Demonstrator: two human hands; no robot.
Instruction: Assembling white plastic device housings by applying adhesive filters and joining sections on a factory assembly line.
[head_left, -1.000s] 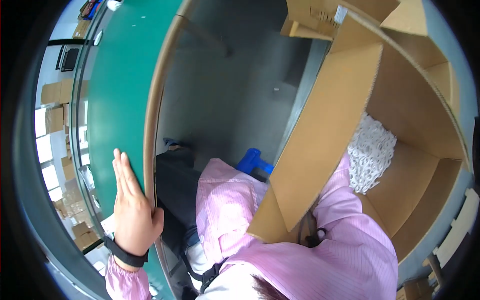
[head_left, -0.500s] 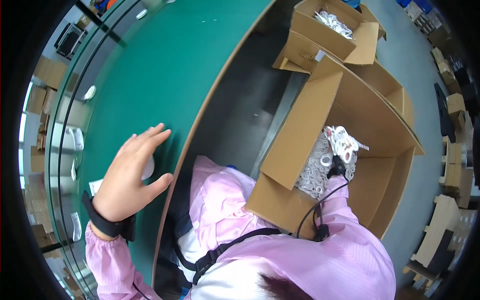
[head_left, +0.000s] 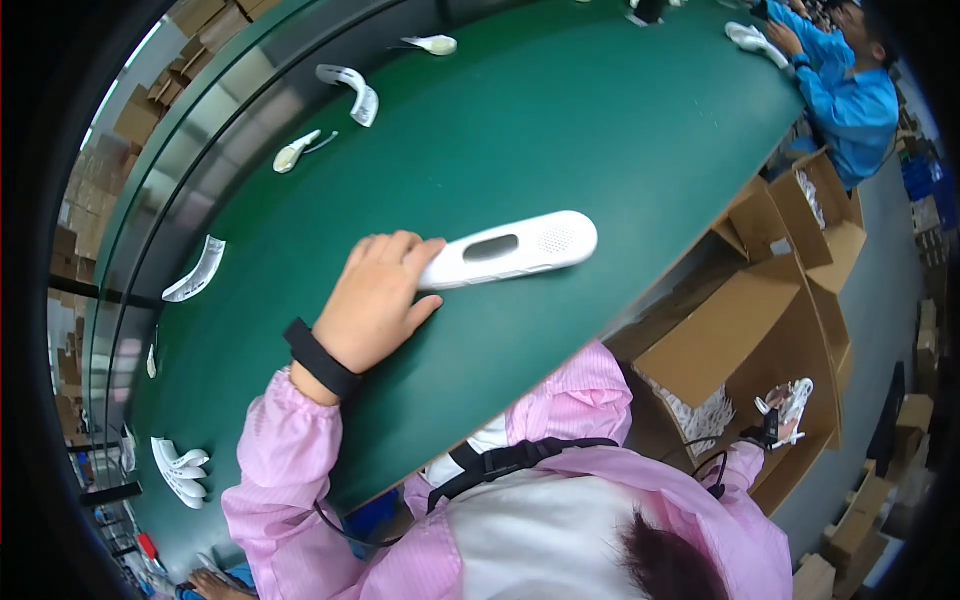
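Observation:
On the green table (head_left: 600, 130) lies a long white plastic housing (head_left: 540, 250) with an oval window and a patch of small holes at its rounded far end. My left hand (head_left: 375, 300) rests palm down over its near end, thumb and fingers on either side of it. At the right, my right hand (head_left: 768, 428) is over an open cardboard box (head_left: 725, 320), closed on a bundle of white looped pieces (head_left: 793, 402) whose exact kind I cannot make out. More white pieces (head_left: 700, 415) lie inside that box. The right fingers are partly hidden.
Curved white shells (head_left: 355, 95) and small pale parts (head_left: 295, 152) lie along the table's far left side, with several stacked shells (head_left: 180, 470) nearer. A second cardboard box (head_left: 815, 205) stands beyond. A co-worker in blue (head_left: 850, 110) handles a white part at the far right.
The view has swung left and the table fills more of it. My left hand has come down onto the white housing. My right hand has lifted the white bundle from the pile.

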